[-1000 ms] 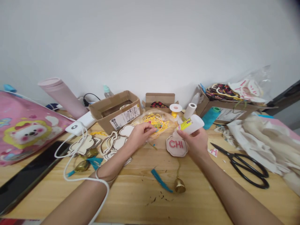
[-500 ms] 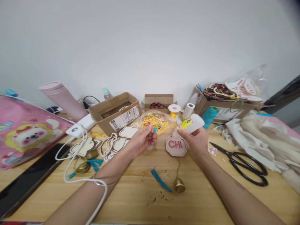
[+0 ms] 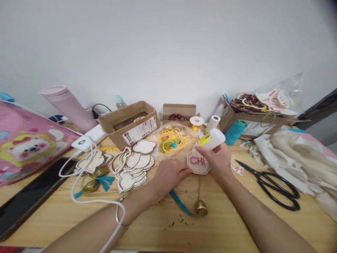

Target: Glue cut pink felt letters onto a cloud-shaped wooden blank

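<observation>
My right hand [image 3: 219,158] is wrapped round a white glue bottle [image 3: 217,137] with a yellow label, tilted with its nozzle end down and to the left. Beneath that end lies a pale, scallop-edged patch [image 3: 197,162] with pink letters "CHI". At the patch's left edge, my left hand [image 3: 172,175] has its fingers drawn together and closed on the rim. A gold bell [image 3: 201,207] hangs off the patch's lower side on a cord and lies on the table. Partly under my left hand is a blue-green tassel strip [image 3: 181,203].
Black scissors [image 3: 273,182] lie at right beside crumpled cloth [image 3: 292,158]. Pale cloud-shaped cutouts [image 3: 137,161] are piled at left. Behind stand an open cardboard box [image 3: 131,123], a bag of yellow cords [image 3: 172,140] and a teal thread cone [image 3: 235,133]. A white cable [image 3: 97,202] crosses my left forearm.
My left hand has come down and right, from in front of the yellow cords to the patch's left edge. The glue bottle has shifted slightly left, still in my right hand.
</observation>
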The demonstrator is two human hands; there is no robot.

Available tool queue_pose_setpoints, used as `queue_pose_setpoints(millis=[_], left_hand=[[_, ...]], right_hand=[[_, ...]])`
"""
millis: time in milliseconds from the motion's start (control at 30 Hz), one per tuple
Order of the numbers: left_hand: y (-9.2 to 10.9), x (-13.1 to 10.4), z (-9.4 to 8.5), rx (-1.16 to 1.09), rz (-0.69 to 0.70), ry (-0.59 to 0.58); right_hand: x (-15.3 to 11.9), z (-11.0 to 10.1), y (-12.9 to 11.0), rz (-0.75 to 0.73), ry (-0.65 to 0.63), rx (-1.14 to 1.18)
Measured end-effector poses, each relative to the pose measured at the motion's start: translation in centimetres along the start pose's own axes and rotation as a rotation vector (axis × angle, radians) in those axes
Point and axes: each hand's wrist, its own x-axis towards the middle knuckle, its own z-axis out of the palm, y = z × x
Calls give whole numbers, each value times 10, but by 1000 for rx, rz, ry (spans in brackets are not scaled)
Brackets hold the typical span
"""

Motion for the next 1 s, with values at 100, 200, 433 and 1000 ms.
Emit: queue_pose_setpoints(millis=[100, 200, 433, 1000], left_hand=[[-1, 1, 0, 9, -8, 58], [-1, 4, 1, 23, 2, 81], [-2, 7, 6, 119, 24, 21], [6, 8, 0, 88, 27, 20]], right_hand=[[1, 1, -5, -53, -17, -41], [3, 2, -8, -93, -15, -101], [8, -1, -6, -59, 0, -127], [5, -2, -9, -62, -69, -131]])
